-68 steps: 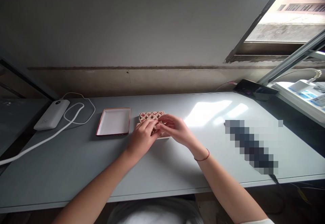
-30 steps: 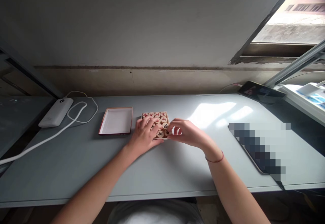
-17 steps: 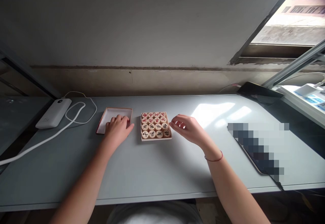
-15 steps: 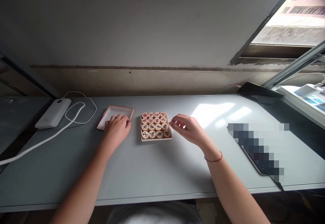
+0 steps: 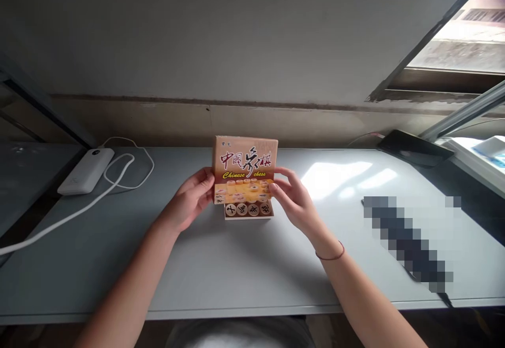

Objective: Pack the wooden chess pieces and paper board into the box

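Note:
Between my two hands is a box lid (image 5: 246, 166), tan and orange with "Chinese chess" printed on its face. My left hand (image 5: 195, 195) grips its left edge, thumb toward me. On the right edge, my right hand (image 5: 292, 192) holds it with the thumb in front and fingers behind. Tilted up, the lid hangs over the box base (image 5: 250, 218) on the desk and hides most of it. Only the front row of round wooden chess pieces (image 5: 253, 209) with black characters shows below the lid.
On the left of the grey desk (image 5: 221, 274) lie a white power bank (image 5: 86, 170) and a thick white cable (image 5: 84, 210). A blurred-out dark object (image 5: 410, 245) lies at the right. A black flat object (image 5: 416, 148) and a white power strip (image 5: 479, 153) are farther back.
The lid, which lay upturned on the desk at the left, has been picked up and turned printed side toward me. Both hands now hold it over the base; my right hand has left the base's side.

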A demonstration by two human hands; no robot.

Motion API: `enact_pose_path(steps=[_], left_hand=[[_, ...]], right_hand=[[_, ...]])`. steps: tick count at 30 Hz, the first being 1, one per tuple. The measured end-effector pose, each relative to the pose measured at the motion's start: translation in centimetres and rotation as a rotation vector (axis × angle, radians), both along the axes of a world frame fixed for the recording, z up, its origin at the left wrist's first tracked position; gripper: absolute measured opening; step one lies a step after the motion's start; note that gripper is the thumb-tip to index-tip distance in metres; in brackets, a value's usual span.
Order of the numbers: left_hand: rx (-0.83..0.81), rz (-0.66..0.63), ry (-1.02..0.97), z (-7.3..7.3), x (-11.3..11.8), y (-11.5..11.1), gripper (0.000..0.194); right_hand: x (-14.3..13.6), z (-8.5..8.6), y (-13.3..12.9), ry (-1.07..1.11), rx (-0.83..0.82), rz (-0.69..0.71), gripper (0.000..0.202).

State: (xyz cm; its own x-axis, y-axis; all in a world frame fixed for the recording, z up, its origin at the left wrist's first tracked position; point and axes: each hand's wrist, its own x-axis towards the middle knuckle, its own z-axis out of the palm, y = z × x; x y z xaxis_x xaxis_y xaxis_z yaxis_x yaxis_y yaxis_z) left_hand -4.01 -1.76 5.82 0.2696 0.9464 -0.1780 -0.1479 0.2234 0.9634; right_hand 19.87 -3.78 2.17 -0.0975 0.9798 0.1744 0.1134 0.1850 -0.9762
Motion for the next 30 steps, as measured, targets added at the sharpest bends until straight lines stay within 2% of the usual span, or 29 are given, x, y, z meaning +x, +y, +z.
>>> enact_pose_path(steps=[2,4,7,11,16,20,23,27,30], left_hand=[[-0.117,0.023,0.039,-0.5,0.7,0.1,0.038],[-0.165,0.069,0.184,-1.2,1.1,0.3,0.044],[-0.123,0.074,0.438,-2.5,1.5,0.6,0.046],[-0.002,-0.006,0.637,-3.6,1.4,0.5,0.045],[0.077,-0.153,0.867,-3.2,0.9,0.0,0.035],[0.098,-0.24,1.0,-2.8,0.7,-0.2,0.033],[0.102,-0.298,1.065,-2.6,0.6,-0.4,0.032],[0.088,-0.358,1.118,-2.0,0.7,-0.6,0.035],[0.105,-0.331,1.203,-1.9,0.9,-0.5,0.035]], right_hand=[[-0.1,0.3,0.0,0.066,-0.104,-0.038,0.039],[-0.1,0.5,0.1,0.067,-0.198,-0.109,0.043],[-0.2,0.5,0.3,0.004,-0.312,-0.13,0.045],[-0.1,0.5,0.4,-0.104,-0.395,-0.109,0.035],[0.8,0.8,0.2,-0.349,-0.38,0.052,0.02],[1.3,0.7,0.1,-0.464,-0.393,0.182,0.02],[1.3,0.7,0.0,-0.534,-0.404,0.222,0.029],[1.4,0.4,0.0,-0.582,-0.355,0.227,0.052],[0.9,-0.3,0.3,-0.646,-0.268,0.173,0.056]])
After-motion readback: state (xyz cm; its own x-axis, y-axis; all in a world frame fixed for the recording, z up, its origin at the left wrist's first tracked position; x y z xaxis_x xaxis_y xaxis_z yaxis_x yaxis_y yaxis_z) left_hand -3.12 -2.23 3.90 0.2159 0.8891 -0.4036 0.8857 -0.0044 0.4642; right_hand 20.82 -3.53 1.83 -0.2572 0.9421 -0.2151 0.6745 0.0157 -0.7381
